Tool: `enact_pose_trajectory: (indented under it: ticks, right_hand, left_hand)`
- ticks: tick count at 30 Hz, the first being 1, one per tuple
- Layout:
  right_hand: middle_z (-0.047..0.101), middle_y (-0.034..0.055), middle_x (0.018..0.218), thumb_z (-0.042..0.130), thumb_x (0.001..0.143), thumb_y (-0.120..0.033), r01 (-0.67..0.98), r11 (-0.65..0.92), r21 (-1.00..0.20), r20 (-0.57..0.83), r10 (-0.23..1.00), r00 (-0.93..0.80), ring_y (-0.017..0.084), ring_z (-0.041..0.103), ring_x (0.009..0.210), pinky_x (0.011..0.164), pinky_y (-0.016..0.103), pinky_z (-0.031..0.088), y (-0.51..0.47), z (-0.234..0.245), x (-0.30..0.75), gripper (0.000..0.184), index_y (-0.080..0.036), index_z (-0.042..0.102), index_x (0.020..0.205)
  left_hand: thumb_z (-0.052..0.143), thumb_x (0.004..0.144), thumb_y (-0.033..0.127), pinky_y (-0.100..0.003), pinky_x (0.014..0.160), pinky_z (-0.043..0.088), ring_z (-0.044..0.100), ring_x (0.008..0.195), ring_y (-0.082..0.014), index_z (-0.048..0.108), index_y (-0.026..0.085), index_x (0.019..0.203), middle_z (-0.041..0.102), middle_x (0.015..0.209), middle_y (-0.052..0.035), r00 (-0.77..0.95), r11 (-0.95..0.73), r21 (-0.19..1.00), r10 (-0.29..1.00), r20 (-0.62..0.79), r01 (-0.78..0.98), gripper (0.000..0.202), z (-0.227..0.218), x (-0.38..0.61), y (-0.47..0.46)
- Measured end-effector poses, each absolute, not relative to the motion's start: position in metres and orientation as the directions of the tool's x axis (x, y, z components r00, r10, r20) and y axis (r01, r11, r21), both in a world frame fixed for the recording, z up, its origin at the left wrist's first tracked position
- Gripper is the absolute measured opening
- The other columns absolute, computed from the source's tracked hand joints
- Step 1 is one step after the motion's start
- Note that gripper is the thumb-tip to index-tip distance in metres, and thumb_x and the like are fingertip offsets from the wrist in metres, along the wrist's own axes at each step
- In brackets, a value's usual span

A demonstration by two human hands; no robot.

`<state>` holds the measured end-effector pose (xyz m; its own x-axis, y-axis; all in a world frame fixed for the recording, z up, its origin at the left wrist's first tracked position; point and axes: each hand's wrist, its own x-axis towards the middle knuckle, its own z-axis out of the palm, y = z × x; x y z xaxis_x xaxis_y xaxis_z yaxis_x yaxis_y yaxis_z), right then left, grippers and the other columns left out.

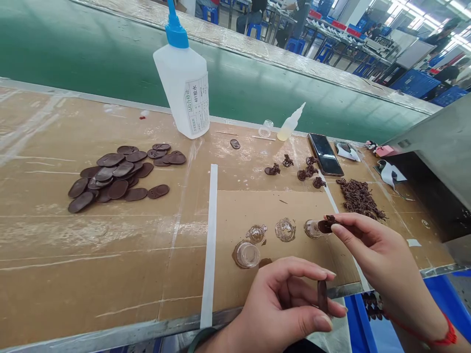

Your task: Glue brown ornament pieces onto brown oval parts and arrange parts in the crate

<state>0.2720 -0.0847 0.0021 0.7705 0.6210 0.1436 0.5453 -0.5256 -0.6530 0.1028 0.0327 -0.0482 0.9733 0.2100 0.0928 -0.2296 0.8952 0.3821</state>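
My left hand (283, 304) is closed, pinching a dark brown oval piece (322, 296) on edge between thumb and fingers, near the table's front edge. My right hand (382, 260) pinches a small brown piece with a flat base (325, 226) between thumb and forefinger. That piece is over a small clear cup (312, 229), partly hiding it; whether they touch I cannot tell. To the left are another clear cup (248, 254) and glossy clear lumps (285, 230). Part of a brown oval (265, 262) shows behind my left hand.
Brown oval pieces (117, 189) lie piled at left. Small brown figures (311, 171) and a heap of brown bits (358, 198) are at right, near a phone (326, 154). A large blue-capped bottle (184, 88) and a small dropper bottle (289, 125) stand behind.
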Motion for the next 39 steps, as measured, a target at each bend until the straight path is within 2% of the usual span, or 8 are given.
enact_pose_trajectory:
  ticks: [13, 26, 39]
  right_hand:
    - [0.072, 0.0006, 0.099, 0.067, 0.091, -0.046, 0.584, -0.537, -0.609, 0.17, 0.631, 0.757, 0.025, 0.066, 0.091, 0.078, 0.034, 0.048, -0.0841, 0.0066, 0.2702, 0.021, -0.027, 0.073, 0.096]
    - [0.072, 0.0003, 0.098, 0.069, 0.092, -0.045, 0.527, -0.524, -0.669, 0.181, 0.572, 0.8, 0.025, 0.068, 0.087, 0.077, 0.034, 0.05, -0.0833, 0.0012, 0.2688, 0.022, -0.027, 0.072, 0.102]
    - [0.072, 0.0017, 0.099, 0.068, 0.093, -0.042, 0.594, -0.512, -0.62, 0.233, 0.603, 0.763, 0.026, 0.067, 0.089, 0.077, 0.035, 0.048, -0.0804, 0.001, 0.2669, 0.019, -0.026, 0.073, 0.101]
  left_hand:
    - [0.084, 0.075, 0.011, -0.015, 0.072, 0.058, 0.077, 0.088, -0.0149, 0.073, 0.027, 0.108, 0.078, 0.09, 0.0012, 0.975, 0.901, 0.372, 0.208, 0.076, -0.222, 0.038, -0.0475, 0.1026, 0.0333]
    - [0.083, 0.076, 0.01, -0.015, 0.074, 0.057, 0.076, 0.089, -0.0139, 0.073, 0.028, 0.109, 0.077, 0.095, 0.0019, 0.966, 0.894, 0.365, 0.239, 0.103, -0.26, 0.04, -0.0477, 0.1035, 0.0336]
    - [0.083, 0.075, 0.005, -0.014, 0.073, 0.057, 0.077, 0.088, -0.0144, 0.073, 0.026, 0.108, 0.077, 0.089, 0.0019, 0.966, 0.906, 0.337, 0.233, 0.109, -0.256, 0.041, -0.0488, 0.1042, 0.033]
